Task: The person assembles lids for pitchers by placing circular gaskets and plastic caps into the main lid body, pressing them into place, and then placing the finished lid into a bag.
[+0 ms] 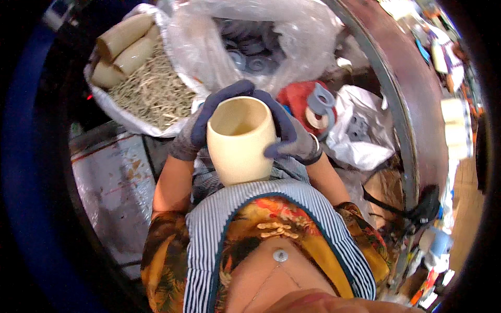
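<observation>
A cream-coloured, vase-like vessel with a wide round mouth is held in front of my chest, its opening tilted up toward me. My left hand, in a dark blue and grey glove, wraps round its left and far side. On the right side my right hand, gloved the same way, presses against the wall with its thumb toward the near face. The fingertips meet behind the far rim and are partly hidden. Nothing shows inside the vessel's mouth.
At the far left a white sack holds beige cylinders and straw-like scraps. A clear plastic bag with grey round parts lies ahead. To the right are tape rolls, a white bag and a curved table edge.
</observation>
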The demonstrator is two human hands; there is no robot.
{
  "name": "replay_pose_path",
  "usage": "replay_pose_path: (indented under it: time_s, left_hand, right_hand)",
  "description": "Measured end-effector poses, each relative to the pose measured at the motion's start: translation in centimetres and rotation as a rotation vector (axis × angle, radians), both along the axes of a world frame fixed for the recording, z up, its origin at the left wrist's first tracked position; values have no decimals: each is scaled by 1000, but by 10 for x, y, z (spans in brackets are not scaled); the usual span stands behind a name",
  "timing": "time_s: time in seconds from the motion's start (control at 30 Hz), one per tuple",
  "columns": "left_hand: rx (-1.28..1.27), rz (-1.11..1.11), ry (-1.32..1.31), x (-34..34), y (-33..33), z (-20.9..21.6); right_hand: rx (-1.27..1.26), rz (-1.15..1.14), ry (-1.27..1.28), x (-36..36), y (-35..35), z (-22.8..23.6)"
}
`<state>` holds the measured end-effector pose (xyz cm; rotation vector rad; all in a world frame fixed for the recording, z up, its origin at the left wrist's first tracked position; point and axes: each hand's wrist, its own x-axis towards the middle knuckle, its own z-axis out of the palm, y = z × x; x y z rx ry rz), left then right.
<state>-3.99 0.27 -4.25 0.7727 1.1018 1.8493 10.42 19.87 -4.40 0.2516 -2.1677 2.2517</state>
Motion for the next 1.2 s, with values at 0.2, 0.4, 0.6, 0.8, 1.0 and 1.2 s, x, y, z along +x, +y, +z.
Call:
replay_pose_path:
  time_s: [0.2,0.4,0.6,0.8,1.0,1.2]
  left_hand:
    - [-174,-109,-584,1,-6,-43]
    - [-224,31,494,2,5,-52]
    - [-266,56,-556,23,18,-54]
    - [-202,41,-507,15,21,-60]
    - [-201,42,-520,12,24,-68]
    - [-237,121,-524,8,28,-92]
  right_hand:
    - [982,-1093,-45,55,85,-70]
    - [886,-1102,-3,44,158,-113]
    - [-112,-510,-297,1,70,22]
    - [-98,-410,-508,-32,47,-7]
    - [-71,-427,-548,-36,44,0]
    - [-145,-418,-533,-34,49,-12]
